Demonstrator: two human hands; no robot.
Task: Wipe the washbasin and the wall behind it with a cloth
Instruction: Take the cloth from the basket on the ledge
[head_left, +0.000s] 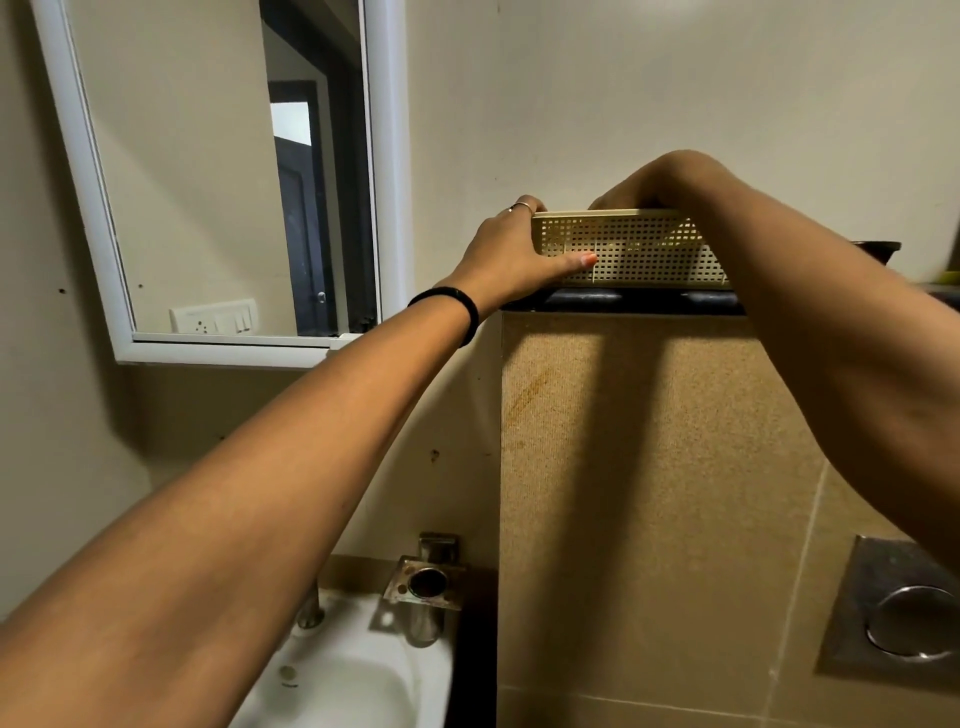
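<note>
A cream perforated plastic basket (639, 252) sits on a dark stone ledge (623, 301) atop a tiled partition. My left hand (511, 249) grips its left end, thumb on the front wall, fingers over the rim. My right hand (644, 189) curls over the back rim from above. The white washbasin (358, 670) lies at the bottom, partly behind my left forearm. The pale wall (447, 431) rises behind it. No cloth is in view.
A white-framed mirror (223, 171) hangs at the upper left. A metal holder (426, 582) is fixed beside the basin, and the tap's base (310, 613) shows behind my forearm. A steel flush plate (904, 618) sits low on the tiled partition (649, 493). A dark vessel (878, 249) stands on the ledge's right.
</note>
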